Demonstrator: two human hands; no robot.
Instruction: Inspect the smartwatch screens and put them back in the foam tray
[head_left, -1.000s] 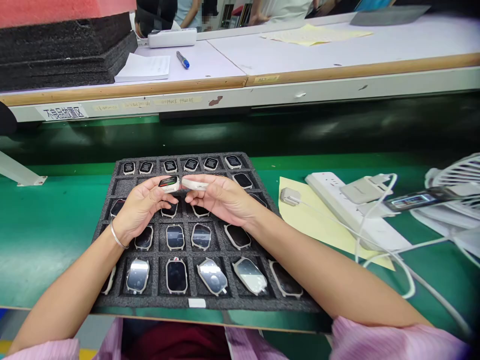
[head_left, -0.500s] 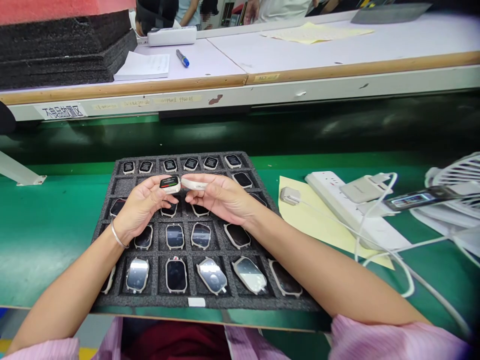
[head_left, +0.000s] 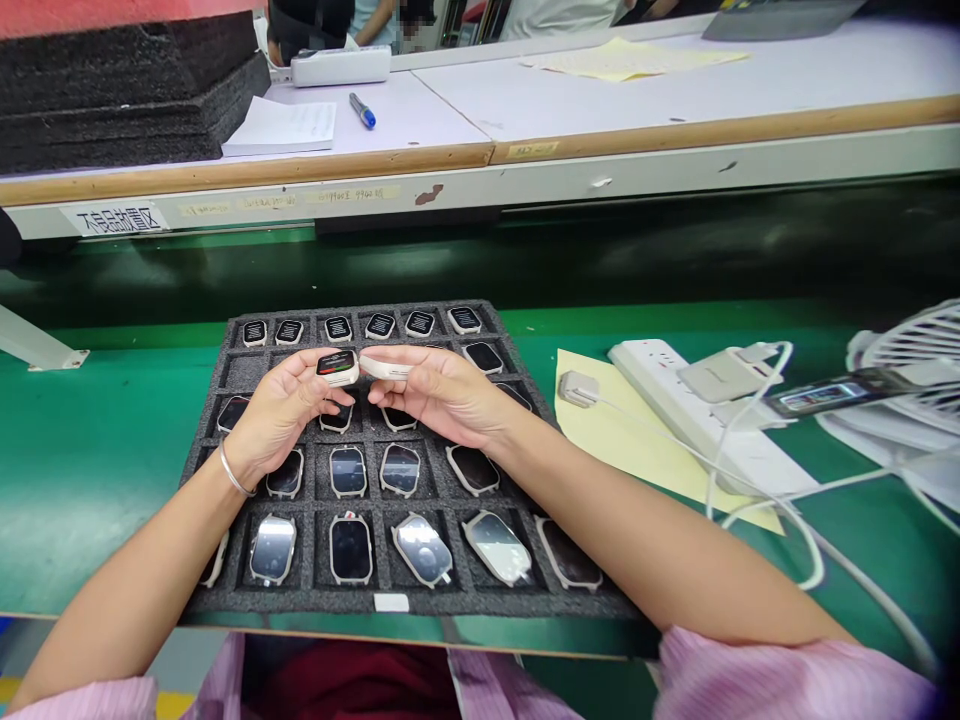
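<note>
On the head feed I've got both hands raised over the dark-grey foam tray (head_left: 313, 580) with square compartments. Left hand (head_left: 279, 408): thumb and fingers pinched on a cream rounded-rectangle smartwatch body (head_left: 337, 368), screen up and lit, some red and green on it. Right hand (head_left: 442, 395): thumb and fingers clamped on a second cream watch body (head_left: 384, 369), seen edge-on, its screen not readable from here. The two bodies sit end to end above the tray; can't tell if they touch. Silver metal bangle (head_left: 234, 472) on the left wrist.

Tray lies on the glossy green bench top (head_left: 97, 480). Six watches in its back row show pale text on dark screens; front-row screens are dark or reflecting. To the right: white plastic power strip (head_left: 667, 400), partly over a pale-yellow paper sheet (head_left: 630, 455).
</note>
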